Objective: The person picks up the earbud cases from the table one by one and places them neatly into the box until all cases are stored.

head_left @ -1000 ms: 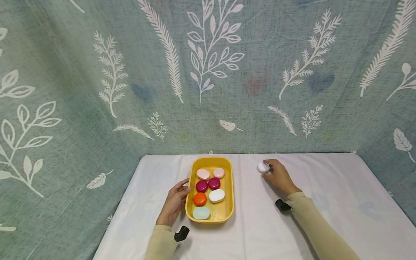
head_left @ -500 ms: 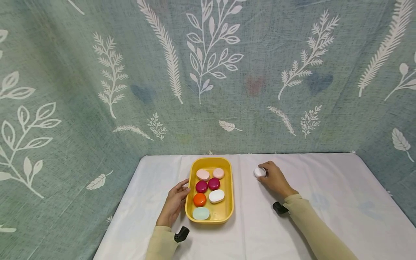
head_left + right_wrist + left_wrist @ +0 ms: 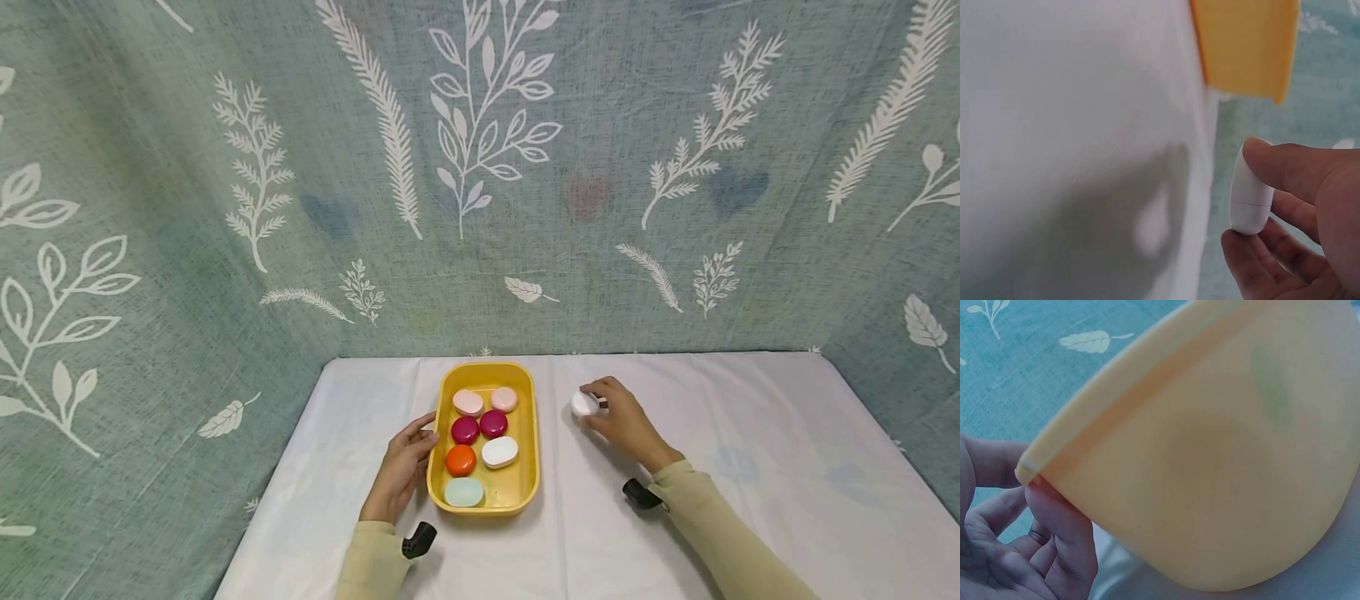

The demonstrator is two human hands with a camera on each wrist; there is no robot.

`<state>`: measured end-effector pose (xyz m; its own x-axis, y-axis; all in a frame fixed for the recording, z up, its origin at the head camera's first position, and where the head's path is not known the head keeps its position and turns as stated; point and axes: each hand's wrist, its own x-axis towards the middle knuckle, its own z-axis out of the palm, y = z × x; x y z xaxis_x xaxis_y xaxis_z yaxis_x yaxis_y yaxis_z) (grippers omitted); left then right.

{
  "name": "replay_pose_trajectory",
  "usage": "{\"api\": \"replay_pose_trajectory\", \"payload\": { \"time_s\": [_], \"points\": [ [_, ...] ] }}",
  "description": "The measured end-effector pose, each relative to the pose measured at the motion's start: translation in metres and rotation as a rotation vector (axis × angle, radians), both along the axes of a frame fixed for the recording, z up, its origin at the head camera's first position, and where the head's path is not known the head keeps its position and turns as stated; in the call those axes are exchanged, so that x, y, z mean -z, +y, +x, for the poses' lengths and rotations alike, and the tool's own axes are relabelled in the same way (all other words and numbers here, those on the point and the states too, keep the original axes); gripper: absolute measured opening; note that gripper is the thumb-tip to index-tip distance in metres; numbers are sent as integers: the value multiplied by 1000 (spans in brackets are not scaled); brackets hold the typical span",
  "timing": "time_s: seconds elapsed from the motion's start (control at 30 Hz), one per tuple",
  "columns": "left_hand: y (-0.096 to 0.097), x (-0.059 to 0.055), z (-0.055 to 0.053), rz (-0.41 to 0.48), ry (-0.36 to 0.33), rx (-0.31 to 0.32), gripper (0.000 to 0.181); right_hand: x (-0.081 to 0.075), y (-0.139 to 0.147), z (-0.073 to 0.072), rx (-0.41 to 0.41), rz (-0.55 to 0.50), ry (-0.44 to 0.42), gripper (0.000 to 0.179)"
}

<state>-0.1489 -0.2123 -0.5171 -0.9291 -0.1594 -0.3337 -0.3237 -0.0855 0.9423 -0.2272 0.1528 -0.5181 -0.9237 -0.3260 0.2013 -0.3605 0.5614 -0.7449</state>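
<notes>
Between its thumb and fingers my right hand (image 3: 626, 427) pinches a smooth, rounded white bar of soap (image 3: 584, 404), right of the tray. A fine seam line runs round this white soap (image 3: 1250, 200) in the right wrist view, where it stands on edge above the white cloth. At the left side of the yellow tray (image 3: 523, 425), my left hand (image 3: 403, 468) holds the rim, thumb and finger meeting at its edge in the left wrist view. Inside lie soap-like pieces: two pale pink, two magenta, an orange one (image 3: 461, 460), a white oval (image 3: 500, 452) and a mint oval (image 3: 464, 492).
A white cloth (image 3: 750, 442) covers the table under the tray. Behind and on both sides hangs a green leaf-patterned curtain (image 3: 480, 283). Black wrist cameras sit on the left sleeve (image 3: 371, 562) and the right sleeve (image 3: 727, 525).
My right hand has moved left and slightly nearer with the white bar of soap, toward the tray. The left hand and the tray have stayed in place.
</notes>
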Motion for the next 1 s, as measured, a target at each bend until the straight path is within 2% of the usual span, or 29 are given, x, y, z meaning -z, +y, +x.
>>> {"api": "replay_pose_trajectory", "payload": {
  "time_s": [0.5,0.83,1.0],
  "points": [
    [0,0,0,-3,-1,5,50,-31,-26,23,-94,-39,114,48],
    [0,0,-1,-3,0,-5,49,-57,-44,42,-197,-90,149,50],
    [0,-1,0,-3,3,-1,50,-62,-53,49,-261,-68,152,46]
  ]
}}
